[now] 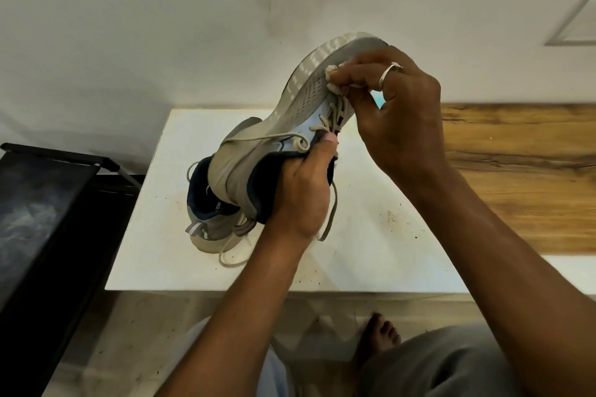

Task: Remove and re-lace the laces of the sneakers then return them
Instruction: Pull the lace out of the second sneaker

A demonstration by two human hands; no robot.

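Note:
I hold a grey sneaker (290, 113) up in the air, toe pointing up and away, sole turned left. My left hand (301, 193) grips it at the dark collar, thumb pressed by the eyelets. My right hand (390, 106), a ring on one finger, pinches the beige lace (332, 74) near the toe end of the eyelet row. The lace is still threaded through several eyelets; loose ends loop over the side and hang below my left hand. The second sneaker (209, 219), grey with a navy lining, lies on the white table (371, 251) under the held one.
A white wall stands just behind the table. A black metal rack (54, 203) sits to the left. A wooden surface (522, 171) adjoins the table on the right. My knees and a bare foot (377, 338) show below the table's front edge.

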